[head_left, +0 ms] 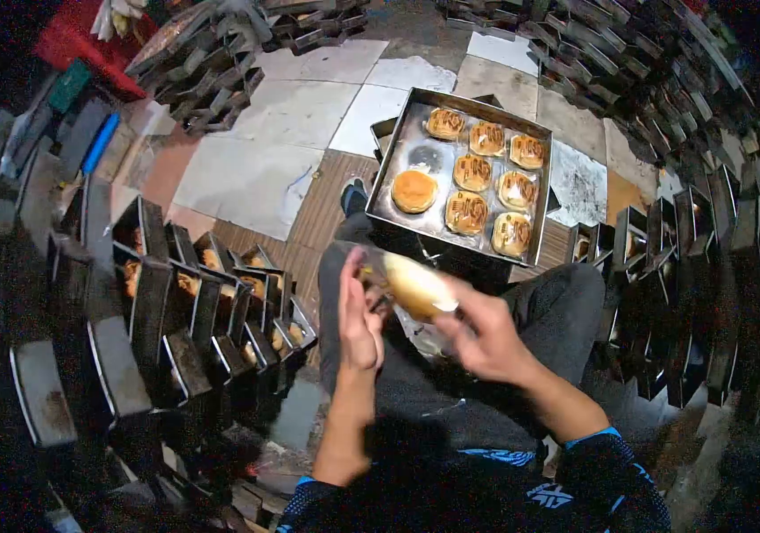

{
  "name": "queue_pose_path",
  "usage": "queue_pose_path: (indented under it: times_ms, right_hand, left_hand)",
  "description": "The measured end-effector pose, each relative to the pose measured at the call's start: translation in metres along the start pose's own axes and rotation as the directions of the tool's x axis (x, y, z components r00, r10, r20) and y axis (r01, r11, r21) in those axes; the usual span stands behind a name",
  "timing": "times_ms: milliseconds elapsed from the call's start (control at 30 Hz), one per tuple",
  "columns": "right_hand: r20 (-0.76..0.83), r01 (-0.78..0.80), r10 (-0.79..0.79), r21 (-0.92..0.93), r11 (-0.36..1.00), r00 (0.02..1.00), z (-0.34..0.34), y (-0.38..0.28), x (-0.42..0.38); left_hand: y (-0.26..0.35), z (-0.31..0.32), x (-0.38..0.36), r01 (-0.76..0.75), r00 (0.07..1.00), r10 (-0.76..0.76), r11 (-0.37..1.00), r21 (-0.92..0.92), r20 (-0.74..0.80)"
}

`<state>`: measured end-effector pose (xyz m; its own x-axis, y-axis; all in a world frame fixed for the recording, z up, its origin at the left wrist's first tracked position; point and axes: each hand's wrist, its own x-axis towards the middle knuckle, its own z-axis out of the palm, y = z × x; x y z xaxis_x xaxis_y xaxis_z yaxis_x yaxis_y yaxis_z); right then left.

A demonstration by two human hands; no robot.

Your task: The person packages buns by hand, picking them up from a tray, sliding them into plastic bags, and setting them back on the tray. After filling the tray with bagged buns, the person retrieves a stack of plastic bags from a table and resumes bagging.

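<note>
A pale, round bun (420, 286), blurred by motion, is held tilted above my lap. My right hand (485, 333) grips its right end with bent fingers. At its other end is my left hand (358, 320), palm turned toward the bun and fingers stretched upward. Something thin and see-through, perhaps plastic wrap, shows blurred between the left fingers and the bun. Beyond my hands, a square metal tray (451, 244) carries several buns in clear wrappers with dark print, such as the wrapped bun (467, 211). One plain golden bun (414, 191) lies at the tray's left side.
Stacked metal trays (122, 373) with buns inside stand close on my left, and more stacked trays (664, 258) rise on my right. Further stacks line the far side. Light floor tiles (246, 178) lie beyond the tray. A blue object (101, 142) stands at upper left.
</note>
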<state>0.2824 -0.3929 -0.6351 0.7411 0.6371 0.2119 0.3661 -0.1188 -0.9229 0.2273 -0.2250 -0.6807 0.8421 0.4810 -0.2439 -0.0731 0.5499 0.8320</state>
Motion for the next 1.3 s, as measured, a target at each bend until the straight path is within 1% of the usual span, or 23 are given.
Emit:
queue_pose_path:
  times_ms: [67,133,200,300,467,533,633,667,733,800,867,900,933,967,1000,1033,1067,1133,1167,1200,1233,1267,1300]
  right_hand:
    - [0.163,0.261,-0.241,-0.118,0.958,0.957,0.011,-0.013,-0.008]
    - [0.157,0.341,-0.315,-0.183,0.922,0.936,0.022,-0.019,-0.016]
    - [0.142,0.402,-0.378,-0.250,0.881,0.915,0.015,-0.027,-0.009]
    - [0.111,0.409,-0.398,-0.374,0.833,0.911,0.012,-0.036,-0.005]
    - [0.151,0.417,-0.391,-0.420,0.806,0.908,0.014,-0.036,-0.033]
    - [0.639,0.264,-0.153,-0.082,0.961,0.754,0.003,-0.027,-0.042]
    - [0.423,0.250,-0.231,0.011,0.968,0.876,0.018,-0.035,-0.021]
    - [0.310,0.247,-0.250,0.050,0.968,0.917,0.021,-0.037,-0.017]
    - [0.316,0.329,-0.316,0.015,0.944,0.895,0.026,-0.043,-0.018]
    - [0.446,0.263,-0.445,0.412,0.873,0.777,0.006,-0.070,-0.023]
    - [0.634,0.059,-0.577,0.646,0.761,0.514,-0.012,-0.059,-0.021]
    - [0.745,-0.110,-0.349,0.489,0.865,0.569,-0.023,-0.048,-0.018]
    - [0.810,-0.286,-0.096,0.311,0.906,0.578,-0.028,-0.038,-0.017]
    - [0.487,0.011,0.026,-0.074,0.997,0.873,-0.015,-0.020,-0.016]
    - [-0.034,0.121,-0.139,-0.323,0.939,0.990,0.007,-0.012,-0.016]
    - [-0.126,0.193,-0.237,-0.284,0.939,0.963,0.012,-0.011,-0.019]
    - [-0.218,0.269,-0.326,-0.254,0.929,0.920,0.011,-0.022,-0.015]
    - [-0.248,0.446,-0.512,-0.280,0.850,0.822,0.013,-0.027,-0.013]
    - [-0.313,0.404,-0.466,-0.242,0.882,0.828,0.014,-0.024,-0.013]
    - [-0.376,0.365,-0.417,-0.203,0.909,0.828,0.016,-0.021,-0.014]
    - [-0.467,0.193,-0.196,-0.053,0.980,0.862,0.019,-0.024,-0.015]
    - [-0.464,0.197,-0.200,-0.055,0.979,0.863,0.023,-0.020,-0.016]
    - [-0.489,0.127,-0.039,0.149,0.981,0.871,0.029,-0.014,-0.018]
  left_hand:
    - [0.013,0.017,-0.008,0.079,0.945,0.045,0.929,-0.363,0.323]
    - [0.025,0.035,-0.005,-0.157,0.956,0.246,0.889,-0.430,0.160]
    - [0.029,0.049,-0.023,-0.127,0.950,0.253,0.848,-0.515,0.182]
    - [0.012,0.058,-0.045,-0.218,0.947,0.250,0.961,-0.168,0.202]
    - [0.039,0.024,-0.026,0.035,0.997,0.003,0.860,-0.509,0.075]
    - [0.041,0.004,-0.025,0.027,0.993,0.032,0.871,-0.491,0.112]
    - [0.029,0.024,-0.033,0.104,0.990,-0.036,0.849,-0.517,0.139]
    - [0.026,0.027,-0.036,0.046,0.994,-0.006,0.930,-0.365,0.108]
    - [0.036,0.027,-0.029,0.245,0.969,-0.243,0.903,-0.352,0.052]
    - [0.045,0.002,-0.019,0.320,0.947,-0.284,0.887,-0.333,0.153]
    - [0.049,-0.030,-0.005,0.357,0.903,-0.164,0.801,-0.481,0.396]
    - [0.064,0.004,-0.016,0.159,0.974,-0.216,0.859,-0.487,-0.063]
    - [0.061,0.000,-0.018,0.155,0.974,-0.217,0.857,-0.491,-0.071]
    - [0.058,-0.006,-0.021,0.228,0.967,-0.256,0.845,-0.484,0.008]
    - [0.056,-0.008,-0.023,0.302,0.951,-0.295,0.831,-0.467,0.092]
    - [0.045,0.000,-0.031,0.266,0.959,-0.283,0.890,-0.370,0.010]
    - [0.022,-0.029,-0.033,0.445,0.878,-0.246,0.733,-0.514,0.410]
    - [0.015,-0.001,-0.062,0.459,0.864,-0.252,0.751,-0.475,0.437]
    - [-0.008,-0.001,-0.069,0.219,0.969,-0.186,0.953,-0.212,0.164]
    - [-0.019,0.002,-0.071,0.015,0.998,-0.005,0.989,0.145,-0.068]
    - [-0.020,-0.003,-0.068,-0.233,0.972,0.231,0.907,0.351,0.046]
    - [-0.023,-0.005,-0.062,-0.437,0.893,0.447,0.840,0.321,0.047]
    - [-0.019,-0.015,-0.060,-0.480,0.867,0.489,0.769,0.422,0.094]
